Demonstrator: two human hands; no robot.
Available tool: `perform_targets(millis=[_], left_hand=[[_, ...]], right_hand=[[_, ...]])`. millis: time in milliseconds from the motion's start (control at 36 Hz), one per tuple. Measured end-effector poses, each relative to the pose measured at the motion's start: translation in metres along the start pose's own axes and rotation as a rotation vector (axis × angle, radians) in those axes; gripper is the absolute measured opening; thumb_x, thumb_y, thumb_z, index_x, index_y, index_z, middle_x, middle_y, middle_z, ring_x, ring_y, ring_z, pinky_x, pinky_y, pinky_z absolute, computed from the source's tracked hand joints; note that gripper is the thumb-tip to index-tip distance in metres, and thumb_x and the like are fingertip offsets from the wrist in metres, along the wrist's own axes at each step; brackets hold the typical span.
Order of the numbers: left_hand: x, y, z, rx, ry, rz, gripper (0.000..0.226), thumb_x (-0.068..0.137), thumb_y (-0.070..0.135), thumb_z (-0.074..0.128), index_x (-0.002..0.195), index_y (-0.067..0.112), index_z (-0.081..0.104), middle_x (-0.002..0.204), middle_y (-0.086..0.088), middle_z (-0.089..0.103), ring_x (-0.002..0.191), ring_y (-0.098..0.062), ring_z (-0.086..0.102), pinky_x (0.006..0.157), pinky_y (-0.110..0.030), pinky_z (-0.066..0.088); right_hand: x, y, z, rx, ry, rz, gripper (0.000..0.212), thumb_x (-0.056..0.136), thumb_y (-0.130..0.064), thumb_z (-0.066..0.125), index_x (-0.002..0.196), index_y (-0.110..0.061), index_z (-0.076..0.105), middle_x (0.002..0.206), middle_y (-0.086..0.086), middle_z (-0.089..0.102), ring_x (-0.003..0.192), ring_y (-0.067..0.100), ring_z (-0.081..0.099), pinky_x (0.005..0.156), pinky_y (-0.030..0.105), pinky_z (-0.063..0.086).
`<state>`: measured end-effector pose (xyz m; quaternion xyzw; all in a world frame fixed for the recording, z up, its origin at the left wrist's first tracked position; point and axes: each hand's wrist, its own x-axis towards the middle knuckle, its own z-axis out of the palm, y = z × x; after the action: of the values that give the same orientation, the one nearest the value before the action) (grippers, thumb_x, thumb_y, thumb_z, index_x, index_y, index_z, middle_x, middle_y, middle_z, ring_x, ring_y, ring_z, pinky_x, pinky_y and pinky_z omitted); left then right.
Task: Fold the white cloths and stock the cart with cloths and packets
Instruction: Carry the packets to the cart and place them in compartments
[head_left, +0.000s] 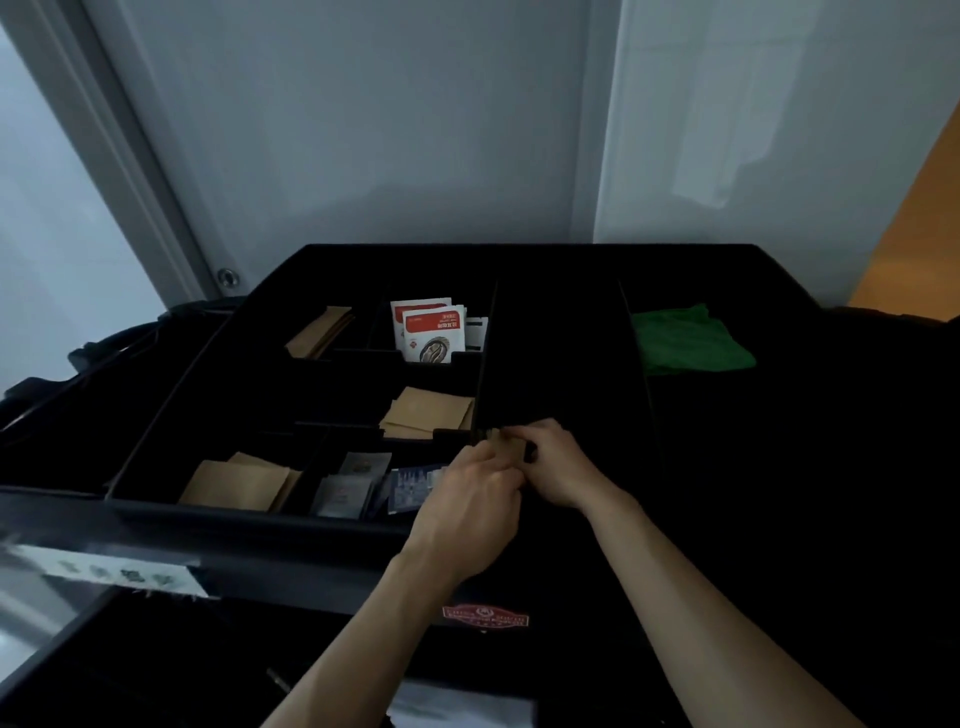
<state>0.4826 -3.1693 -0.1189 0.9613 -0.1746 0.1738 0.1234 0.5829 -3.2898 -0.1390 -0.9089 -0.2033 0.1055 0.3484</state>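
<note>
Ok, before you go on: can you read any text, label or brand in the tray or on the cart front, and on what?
Nothing is legible here.
Red and white packets: print too blurred to read.
Red badge on the cart front: lettering too small.
White taped label: smudged marks only.
Blue packet: pattern, no readable words.

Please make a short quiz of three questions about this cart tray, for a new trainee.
1. True or false: the green cloth lies in the rightmost compartment.
2. What do the left hand and right hand hold together? A) small brown packet B) white cloth C) bottle
3. What colour marks the white packets standing at the back of the tray?

Key: 1 true; 2 A; 3 red.
</note>
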Motion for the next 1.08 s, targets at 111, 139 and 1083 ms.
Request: perform_targets(millis=[111, 139, 1083], left_hand=[[-0.001, 0.0, 0.001, -0.024, 0.002, -0.008, 0.031, 0.091, 0.011, 0.041, 0.082, 0.01, 0.07, 0.083, -0.004, 0.069, 0.083, -0.017, 0.05, 0.081, -0.029, 0.042], [-0.002, 0.001, 0.001, -0.039, 0.016, -0.015, 0.03, 0.091, 0.01, 0.042, 0.082, 0.01, 0.07, 0.082, -0.004, 0.069, 0.083, -0.016, 0.05, 0.08, -0.028, 0.04], [-0.103, -0.016, -0.045, -1.269, 0.372, -0.64, 0.038, 0.081, -0.01, 0.044, 0.077, 0.009, 0.078, 0.087, -0.019, 0.075, 0.079, -0.024, 0.068, 0.071, -0.023, 0.052]], right_hand=[[-0.004, 0.0, -0.002, 0.006, 0.009, -0.081, 0.03, 0.096, -0.021, 0.058, 0.124, -0.015, 0.068, 0.125, 0.012, 0.062, 0.118, 0.027, 0.057, 0.099, 0.028, 0.044], [-0.004, 0.0, -0.003, 0.004, 0.014, -0.085, 0.029, 0.095, -0.018, 0.059, 0.122, -0.013, 0.069, 0.123, 0.012, 0.064, 0.115, 0.026, 0.059, 0.093, 0.026, 0.044], [-0.008, -0.003, 0.004, 0.0, 0.173, 0.062, 0.033, 0.098, -0.022, 0.058, 0.127, -0.009, 0.065, 0.132, 0.016, 0.049, 0.121, 0.03, 0.055, 0.104, 0.03, 0.043]])
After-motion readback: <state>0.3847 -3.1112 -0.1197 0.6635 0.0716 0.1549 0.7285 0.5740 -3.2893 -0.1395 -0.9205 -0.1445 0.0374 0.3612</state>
